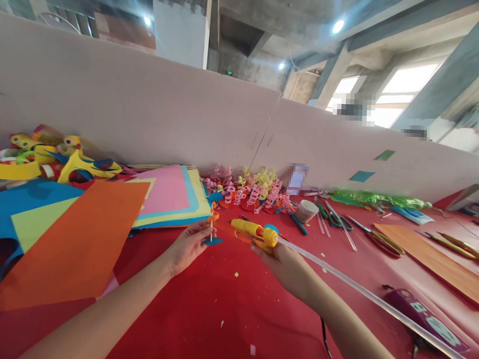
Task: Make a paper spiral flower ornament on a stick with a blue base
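Observation:
My left hand is closed on a small paper craft, a thin upright stick with an orange curl round it and a blue round base. A blue piece sits at its top. In my right hand is a yellow hot glue gun, its nozzle pointing left toward the craft but apart from it. A long clear glue stick runs out of the gun's back, over my right forearm. My fingers partly hide the gun's handle.
Coloured paper sheets are stacked at left, with an orange sheet in front. Several curled paper crafts stand behind my hands. Scissors, a paper cup and a purple power strip lie right. A white partition bounds the back.

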Demonstrator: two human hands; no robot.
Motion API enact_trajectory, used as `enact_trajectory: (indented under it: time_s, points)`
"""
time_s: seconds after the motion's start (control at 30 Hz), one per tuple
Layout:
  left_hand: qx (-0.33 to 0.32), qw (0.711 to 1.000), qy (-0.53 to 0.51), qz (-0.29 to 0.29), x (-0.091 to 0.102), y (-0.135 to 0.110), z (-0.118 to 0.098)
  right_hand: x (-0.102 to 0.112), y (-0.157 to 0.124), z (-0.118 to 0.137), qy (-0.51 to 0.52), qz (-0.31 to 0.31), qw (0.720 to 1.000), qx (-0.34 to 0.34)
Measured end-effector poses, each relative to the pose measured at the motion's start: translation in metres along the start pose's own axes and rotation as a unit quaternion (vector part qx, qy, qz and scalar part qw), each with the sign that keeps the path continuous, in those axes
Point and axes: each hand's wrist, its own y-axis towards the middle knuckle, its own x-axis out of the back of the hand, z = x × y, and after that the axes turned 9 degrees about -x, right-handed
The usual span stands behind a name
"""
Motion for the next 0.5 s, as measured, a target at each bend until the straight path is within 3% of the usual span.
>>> enact_trajectory:
  time_s: [0.2, 0.33, 0.5]
  points:
    - [0.006, 1.0, 0.014, -0.003, -0.002, -0.001, 0.0, 0.006, 0.003, -0.024, 0.08, 0.002, 0.996, -0.025]
    - [-0.002, 1.0, 0.017, 0.006, 0.0, 0.0, 0.001, 0.031, 0.005, -0.048, 0.128, -0.029, 0.984, -0.118]
    - [-0.003, 0.999, 0.047, 0.023, 0.003, 0.0, 0.002, 0.06, 0.018, -0.106, 0.164, -0.06, 0.961, -0.216]
